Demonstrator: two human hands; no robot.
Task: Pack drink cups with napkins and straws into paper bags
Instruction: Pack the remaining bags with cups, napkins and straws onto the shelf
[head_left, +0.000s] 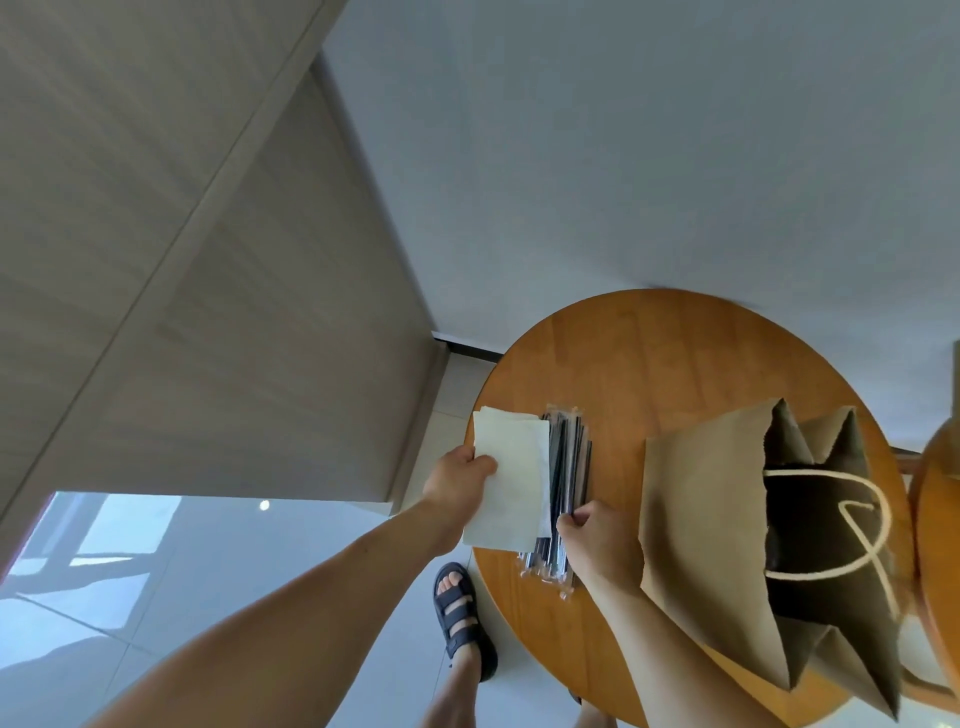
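On a round wooden table (649, 364) a brown paper bag (706, 530) stands open, its white cord handles (852, 525) draped over the mouth and its inside dark. A pile of wrapped black straws (566, 467) lies left of the bag. My left hand (457, 488) holds a white napkin (511, 478) by its left edge, above a napkin stack and beside the straws. My right hand (597, 540) pinches one of the straws at the near end of the pile. No drink cup is visible.
A second wooden table edge (935, 545) shows at the far right. A white wall rises behind the table and a beige wall panel (208, 312) stands to the left. My sandalled foot (460, 613) rests on the tiled floor by the table's near-left edge.
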